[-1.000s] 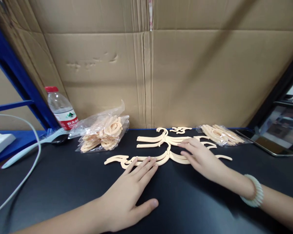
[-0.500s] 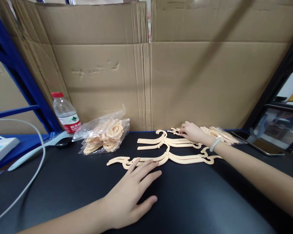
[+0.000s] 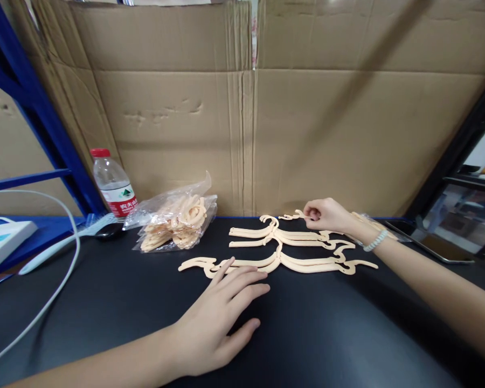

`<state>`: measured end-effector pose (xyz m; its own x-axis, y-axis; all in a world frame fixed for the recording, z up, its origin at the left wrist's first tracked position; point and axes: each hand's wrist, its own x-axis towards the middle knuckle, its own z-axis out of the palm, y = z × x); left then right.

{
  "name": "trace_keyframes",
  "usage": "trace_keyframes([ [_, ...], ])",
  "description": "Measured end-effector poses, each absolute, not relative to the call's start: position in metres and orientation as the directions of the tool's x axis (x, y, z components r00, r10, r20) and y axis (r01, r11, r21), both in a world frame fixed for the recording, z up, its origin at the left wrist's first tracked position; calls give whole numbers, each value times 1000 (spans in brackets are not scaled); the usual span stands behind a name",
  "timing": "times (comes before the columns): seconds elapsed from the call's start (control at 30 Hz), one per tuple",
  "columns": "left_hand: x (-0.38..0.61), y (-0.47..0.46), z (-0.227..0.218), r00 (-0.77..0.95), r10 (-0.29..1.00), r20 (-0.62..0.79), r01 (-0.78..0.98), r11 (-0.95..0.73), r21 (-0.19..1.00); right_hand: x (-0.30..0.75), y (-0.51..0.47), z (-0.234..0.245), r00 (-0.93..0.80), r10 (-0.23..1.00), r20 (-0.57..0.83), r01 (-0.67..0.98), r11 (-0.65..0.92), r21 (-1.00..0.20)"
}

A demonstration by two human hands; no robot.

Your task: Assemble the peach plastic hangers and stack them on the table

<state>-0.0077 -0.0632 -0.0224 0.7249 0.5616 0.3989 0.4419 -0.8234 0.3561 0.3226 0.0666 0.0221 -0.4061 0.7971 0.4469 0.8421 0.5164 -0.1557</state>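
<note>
My left hand [image 3: 226,315] lies spread over the dark table, its fingertips at the front row of cream plastic folding-hanger pieces [image 3: 311,264]. My right hand [image 3: 325,215], wearing a beaded bracelet, is at the back of the layout with its fingers pinched together. At its fingertips is the end of a small cream hanger piece [image 3: 294,215]; the fingers hide part of the grip. Between the hands lies a second row of hanger pieces [image 3: 250,233], with hook-shaped parts near its middle and right end.
A clear bag of cream pieces [image 3: 178,223] sits left of centre, beside a red-capped water bottle [image 3: 115,186]. Another bag [image 3: 374,225] lies partly behind my right wrist. A flat dark device [image 3: 428,245] is at the right. Cardboard [image 3: 178,124] walls the back; a white cable [image 3: 64,275] curves at left.
My right hand has shifted slightly right, and its fingers have curled from a loose reach into a pinch at the small piece. My left hand stays nearly still. The view has moved slightly.
</note>
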Motion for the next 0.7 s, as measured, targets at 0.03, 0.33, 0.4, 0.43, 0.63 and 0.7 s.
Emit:
trace_keyframes([
  [0.03,-7,-64,-21,723,552,415,421,-829,370,319,59,26,-397,787,473,829,528,-183],
  [0.33,-1,-68,-13,729,581,362,316,-755,575,258,-15,41,-352,742,571,457,668,-587],
  [0.4,2,-68,-12,686,665,296,338,-651,680,245,-27,35,-396,748,533,332,658,-676],
  [0.43,5,-68,-12,660,704,260,333,-586,739,239,-32,31,-418,745,519,271,648,-712],
  [0.63,21,-61,-12,576,810,106,17,-141,990,216,-53,6,-560,607,564,185,755,-629],
  [0.7,23,-61,-12,509,858,75,-47,-59,997,212,-58,1,-603,593,534,223,768,-601],
])
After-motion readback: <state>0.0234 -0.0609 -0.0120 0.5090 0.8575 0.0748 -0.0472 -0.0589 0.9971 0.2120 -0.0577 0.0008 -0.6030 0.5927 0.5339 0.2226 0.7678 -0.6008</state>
